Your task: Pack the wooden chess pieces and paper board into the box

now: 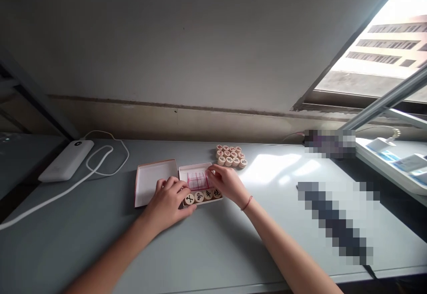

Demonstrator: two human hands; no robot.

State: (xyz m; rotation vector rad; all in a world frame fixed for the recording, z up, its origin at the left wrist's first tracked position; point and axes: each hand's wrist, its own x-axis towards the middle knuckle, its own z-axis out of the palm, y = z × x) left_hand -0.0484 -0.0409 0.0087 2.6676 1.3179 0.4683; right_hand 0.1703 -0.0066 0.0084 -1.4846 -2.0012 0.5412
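A small white box [211,202] lies on the desk with a row of round wooden Chinese chess pieces [199,197] along its near side. Behind that row, inside the box, is a thin whitish sheet [198,180] printed with a pink grid. My left hand [171,198] grips the box's near left corner, thumb at the front and bent fingers over the side. At the far right corner, my right hand [227,182] has its fingertips pinched together at the sheet's edge; its palm hides part of the box. The upturned box lid [155,176] sits just left of the box.
Behind the box, more chess pieces [230,155] stand in stacked rows. A white power bank [66,160] with a white cable [60,196] lies at the left. Blurred-out dark items [333,223] lie to the right, near a white tray [393,165]. The wall [173,122] bounds the desk behind.
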